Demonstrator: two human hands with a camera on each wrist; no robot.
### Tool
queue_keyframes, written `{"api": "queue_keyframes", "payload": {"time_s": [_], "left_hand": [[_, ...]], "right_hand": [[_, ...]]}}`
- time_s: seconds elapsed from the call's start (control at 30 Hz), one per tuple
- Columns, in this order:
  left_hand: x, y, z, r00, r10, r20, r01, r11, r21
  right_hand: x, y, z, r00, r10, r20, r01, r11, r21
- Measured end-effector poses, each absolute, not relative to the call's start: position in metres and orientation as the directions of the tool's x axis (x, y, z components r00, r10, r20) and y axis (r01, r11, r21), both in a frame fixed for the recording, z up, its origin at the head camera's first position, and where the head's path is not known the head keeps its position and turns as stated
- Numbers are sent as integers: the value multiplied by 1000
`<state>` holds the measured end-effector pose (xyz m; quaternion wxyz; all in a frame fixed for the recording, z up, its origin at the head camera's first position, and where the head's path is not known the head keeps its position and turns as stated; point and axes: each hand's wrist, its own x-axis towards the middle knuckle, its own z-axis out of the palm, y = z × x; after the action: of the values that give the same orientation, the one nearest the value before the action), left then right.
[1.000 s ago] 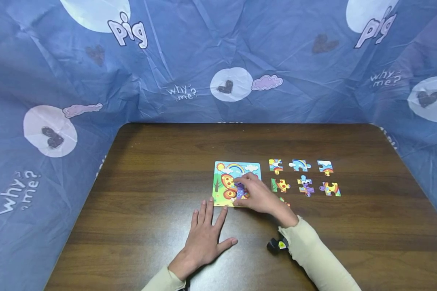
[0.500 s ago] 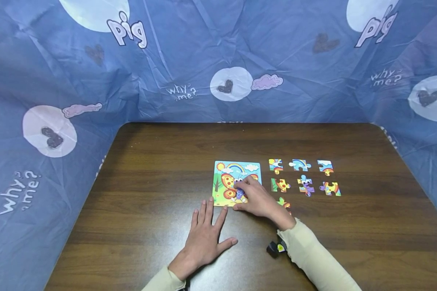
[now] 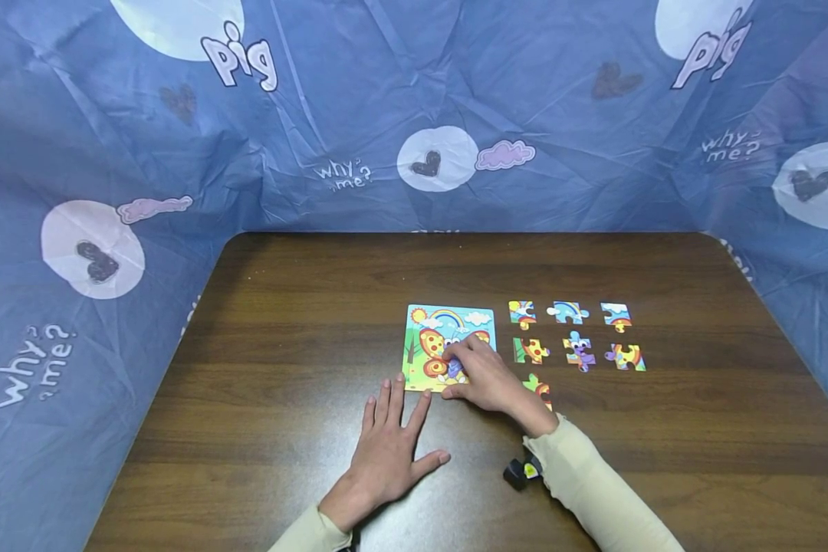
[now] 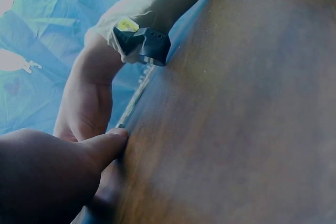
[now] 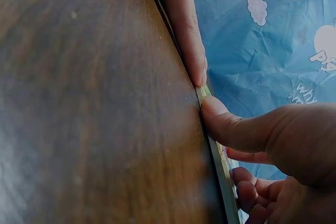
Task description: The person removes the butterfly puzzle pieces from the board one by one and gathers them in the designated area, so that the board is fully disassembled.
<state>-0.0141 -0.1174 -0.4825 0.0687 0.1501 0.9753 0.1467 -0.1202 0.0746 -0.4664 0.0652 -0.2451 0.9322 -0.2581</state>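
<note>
A square butterfly puzzle board lies flat near the table's middle. My right hand covers its lower right part. Bent fingers and thumb grip a puzzle piece with purple on it, down against the board; the piece's outline is partly hidden. In the right wrist view the right thumb touches the board's near edge, other fingers curled over the board. My left hand rests palm down on the table, fingers spread, fingertips touching or very close to the board's near left edge.
Several loose puzzle pieces lie right of the board, among them a rainbow piece, a purple butterfly-face piece and a lower piece beside the right wrist. A small black camera hangs under the right sleeve.
The right hand's fingers have lowered the purple piece, which looked raised a second ago and now lies flat on the board. The right wrist shifted slightly left. The left hand has stayed still.
</note>
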Motion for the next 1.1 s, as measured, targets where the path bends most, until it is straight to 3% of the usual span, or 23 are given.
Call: {"api": "queue_keyframes", "payload": {"time_s": [0.27, 1.1], "left_hand": [[-14, -117, -481, -946, 310, -92, 267, 910, 318], [-14, -118, -485, -947, 318, -52, 286, 903, 320]], "right_hand": [[-122, 73, -466, -889, -456, -36, -366, 756, -543], [-121, 75, -470, -897, -440, 28, -370, 716, -593]]}}
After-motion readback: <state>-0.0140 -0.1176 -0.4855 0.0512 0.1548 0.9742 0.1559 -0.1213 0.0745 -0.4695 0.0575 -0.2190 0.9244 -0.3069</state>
